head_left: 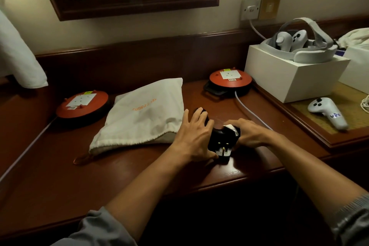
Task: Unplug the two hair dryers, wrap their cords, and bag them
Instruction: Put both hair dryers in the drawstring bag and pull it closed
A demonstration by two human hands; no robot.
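A cream drawstring cloth bag with orange lettering (145, 114) lies bulging at the frame's centre on the dark red-brown wooden desk (60, 166); what fills it is hidden. At upper right, a white cardboard box (289, 74) holds a pale grey headset with two white controllers (299, 44) resting in its open top. Just right of the bag, the black hair dryer (219, 136) lies on the desk, mostly covered by both hands, so its shape is hard to make out; its black three-pin plug (224, 152) points toward the lower edge. The left hand (193, 134) presses on it with fingers spread and straight, thumb beside the plug. The right hand (249, 132) curls over its right side, gripping it.
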